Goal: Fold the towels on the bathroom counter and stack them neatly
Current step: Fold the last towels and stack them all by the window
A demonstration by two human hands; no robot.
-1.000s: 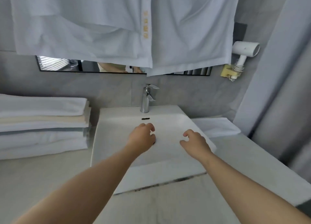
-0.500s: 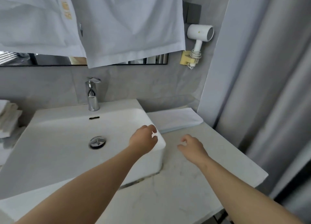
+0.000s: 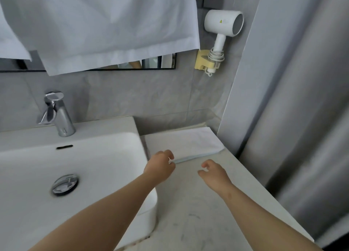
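A folded white towel lies flat on the pale marble counter, in the back corner to the right of the sink and close to the grey wall; a thin blue-tinted edge runs along its near side. The left hand is at the towel's near left corner with its fingers curled over that edge; whether they actually grip the cloth cannot be told. The right hand hovers over the bare counter just short of the towel, fingers loosely bent and holding nothing. A chrome faucet stands behind the basin and a chrome drain plug sits in its floor. Above, a white cloth hangs over a dark-framed mirror. A white hair dryer sits in a yellow wall holder; its barrel carries a small yellow-green triangular mark, and any lettering is too small to read. A grey curtain fills the right side.
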